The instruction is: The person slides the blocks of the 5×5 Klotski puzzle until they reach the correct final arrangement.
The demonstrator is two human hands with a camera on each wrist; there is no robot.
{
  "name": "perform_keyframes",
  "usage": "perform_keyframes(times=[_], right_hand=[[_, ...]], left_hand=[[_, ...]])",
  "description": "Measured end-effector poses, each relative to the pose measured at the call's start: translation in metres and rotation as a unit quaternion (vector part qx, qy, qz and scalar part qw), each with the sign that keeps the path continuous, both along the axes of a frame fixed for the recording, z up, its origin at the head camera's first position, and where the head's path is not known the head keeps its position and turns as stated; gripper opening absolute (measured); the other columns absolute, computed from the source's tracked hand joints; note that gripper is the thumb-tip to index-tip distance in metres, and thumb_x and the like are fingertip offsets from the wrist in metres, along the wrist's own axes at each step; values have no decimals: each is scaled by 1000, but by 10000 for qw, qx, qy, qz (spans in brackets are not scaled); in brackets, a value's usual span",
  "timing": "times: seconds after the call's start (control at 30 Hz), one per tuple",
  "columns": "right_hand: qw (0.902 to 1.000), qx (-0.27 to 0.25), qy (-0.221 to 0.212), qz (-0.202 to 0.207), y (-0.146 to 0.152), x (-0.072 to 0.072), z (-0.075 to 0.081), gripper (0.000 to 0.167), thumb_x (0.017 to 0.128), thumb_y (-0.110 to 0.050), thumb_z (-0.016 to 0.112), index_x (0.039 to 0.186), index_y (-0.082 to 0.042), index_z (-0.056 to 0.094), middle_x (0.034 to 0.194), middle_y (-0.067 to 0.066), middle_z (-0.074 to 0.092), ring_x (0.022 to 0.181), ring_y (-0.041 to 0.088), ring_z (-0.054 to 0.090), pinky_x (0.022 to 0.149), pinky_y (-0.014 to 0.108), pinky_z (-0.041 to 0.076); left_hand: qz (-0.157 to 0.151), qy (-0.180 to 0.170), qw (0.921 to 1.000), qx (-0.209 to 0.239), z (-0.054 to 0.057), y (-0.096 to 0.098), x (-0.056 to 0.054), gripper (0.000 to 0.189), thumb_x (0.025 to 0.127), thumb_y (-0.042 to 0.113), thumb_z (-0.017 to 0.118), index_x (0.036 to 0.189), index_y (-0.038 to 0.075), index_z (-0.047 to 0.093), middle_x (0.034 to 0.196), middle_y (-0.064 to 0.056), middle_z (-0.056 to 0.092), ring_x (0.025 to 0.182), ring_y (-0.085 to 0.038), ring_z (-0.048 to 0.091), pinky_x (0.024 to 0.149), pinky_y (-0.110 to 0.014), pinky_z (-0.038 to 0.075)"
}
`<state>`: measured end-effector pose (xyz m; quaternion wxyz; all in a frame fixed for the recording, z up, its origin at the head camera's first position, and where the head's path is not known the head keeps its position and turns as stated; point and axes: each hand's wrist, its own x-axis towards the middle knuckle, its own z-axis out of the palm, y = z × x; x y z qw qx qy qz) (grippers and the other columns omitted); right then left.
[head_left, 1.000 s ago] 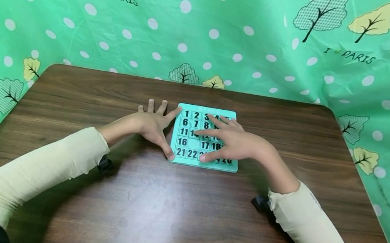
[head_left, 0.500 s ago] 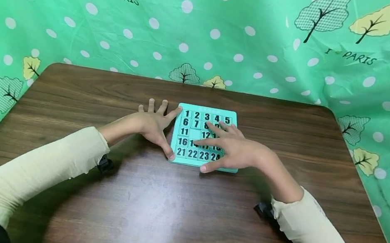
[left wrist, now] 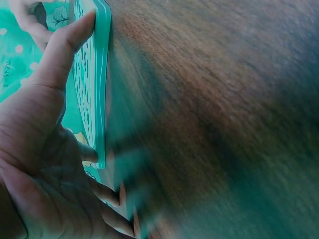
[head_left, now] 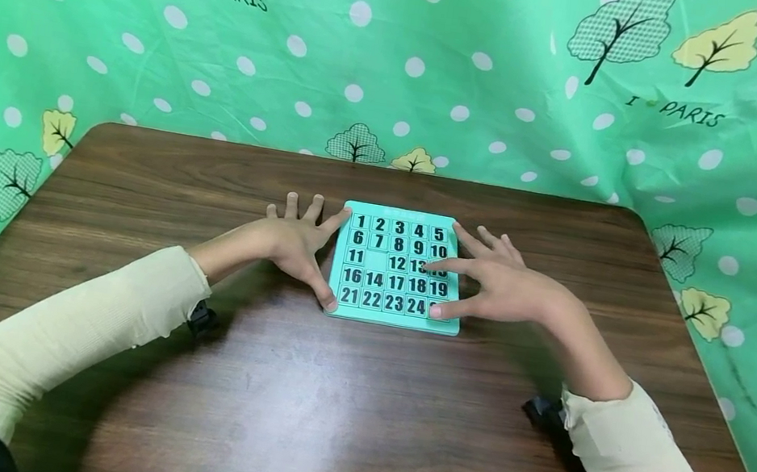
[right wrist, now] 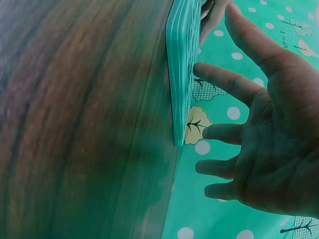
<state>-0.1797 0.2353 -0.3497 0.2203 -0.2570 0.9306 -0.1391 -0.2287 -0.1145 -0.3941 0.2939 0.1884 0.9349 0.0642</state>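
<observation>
A teal sliding number puzzle [head_left: 367,314] lies flat on the table, with black-numbered tiles and one gap in the third row, second column. My left hand [head_left: 292,244] is spread at its left side, thumb against the lower left corner and index finger at the upper left one. The left wrist view shows that thumb [left wrist: 75,37] on the puzzle's edge. Over the puzzle's right side hovers or rests my right hand [head_left: 506,288], fingers spread. Its index fingertip is at the right end of the third row, and the thumb covers the lower right tile. Contact there is hard to tell.
The puzzle sits toward the back of a dark wood table [head_left: 235,410]. A green dotted curtain [head_left: 407,44] with tree prints hangs behind and at both sides. Black wrist devices [head_left: 201,317] show below both cream sleeves [head_left: 77,338].
The right index finger slid the 14 tile down one row toward me, so the gap moved up. Then my right hand shifted right. The left hand stayed put.
</observation>
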Motion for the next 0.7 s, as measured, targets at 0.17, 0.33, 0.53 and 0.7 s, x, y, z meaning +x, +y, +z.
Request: perform_keyframes(times=[0.17, 0.33, 0.53, 0.7], right_hand=[[9998, 40, 93, 148, -9, -2, -3, 72, 96, -66, 83, 159, -33, 68, 190, 24, 10, 173, 63, 1, 134, 84, -3], [9995, 62, 139, 282, -27, -5, -5, 72, 96, -67, 82, 157, -32, 68, 190, 24, 12, 173, 62, 3, 135, 84, -1], [9994, 103, 181, 273, -35, -6, -4, 70, 96, -66, 83, 155, -32, 70, 191, 22, 11, 174, 61, 1, 136, 82, 0], [9996, -43, 188, 217, -25, -1, 1, 66, 97, -65, 83, 153, -33, 72, 191, 22, 11, 174, 60, 0, 135, 82, -2]], left_hand=[[-24, -82, 9999, 69, 17, 2, 9, 171, 63, 93, 91, 180, 37, -21, 185, -31, -20, 165, -68, -22, 128, -92, -2], [-15, -134, 9999, 78, 21, 1, 11, 165, 71, 85, 92, 180, 34, -20, 185, -31, -20, 166, -68, -22, 129, -91, -2], [38, -152, 9999, 23, 8, -1, 3, 173, 59, 96, 90, 179, 40, -23, 186, -27, -24, 166, -65, -25, 130, -90, -3], [33, -62, 10000, 7, -1, -1, -2, 177, 53, 101, 88, 177, 44, -25, 186, -26, -24, 166, -65, -26, 128, -91, -3]])
